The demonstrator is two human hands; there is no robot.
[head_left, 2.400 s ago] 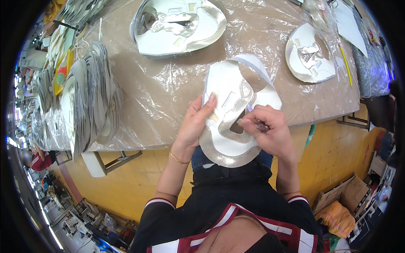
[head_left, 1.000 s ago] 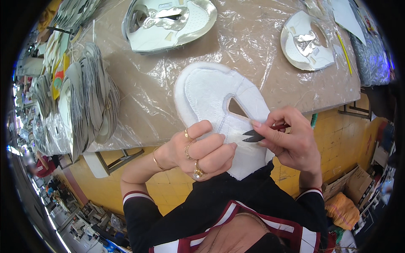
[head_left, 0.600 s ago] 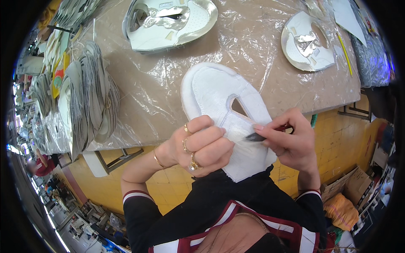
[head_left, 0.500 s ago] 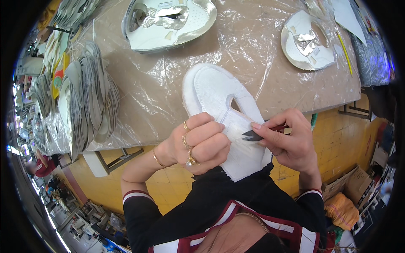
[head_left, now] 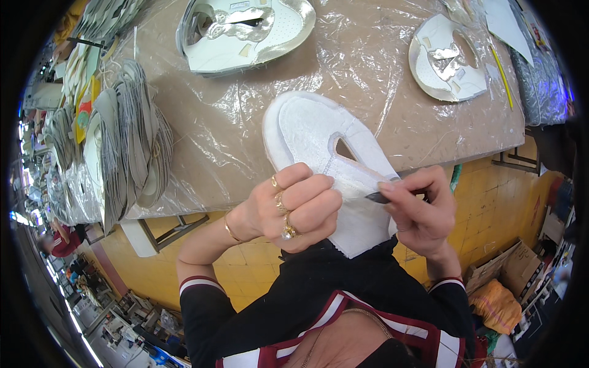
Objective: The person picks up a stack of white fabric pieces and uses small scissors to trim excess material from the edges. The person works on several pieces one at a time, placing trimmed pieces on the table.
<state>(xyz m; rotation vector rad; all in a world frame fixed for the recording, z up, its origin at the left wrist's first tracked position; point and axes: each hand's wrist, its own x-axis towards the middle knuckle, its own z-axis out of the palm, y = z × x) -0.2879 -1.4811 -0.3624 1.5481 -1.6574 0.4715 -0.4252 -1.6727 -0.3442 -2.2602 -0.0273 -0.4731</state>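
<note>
A white shoe upper point(head_left: 308, 127), its plain stitched side facing up, lies over the table's near edge, and its lower end reaches my lap. My left hand point(head_left: 296, 211) is closed on the middle of it, fingers curled and rings showing. Closed too, my right hand point(head_left: 423, 211) has its thumb and fingertips at the upper's right edge, beside the opening. From under that thumb pokes the dark tip of a pair of thread snips point(head_left: 376, 197); the rest of the tool is mostly hidden by the fingers.
Stacked white and gold shoe uppers point(head_left: 279, 43) lie at the table's far side, with another upper point(head_left: 446, 60) at far right by a yellow stick point(head_left: 501, 76). Bundles of grey pieces point(head_left: 132, 135) stand at left. Clear plastic covers the table point(head_left: 362, 73).
The right hand has moved slightly right, to the upper's edge, and the snips' blades are now more hidden. The upper's right edge has shifted right with it. My left hand moved slightly right.
</note>
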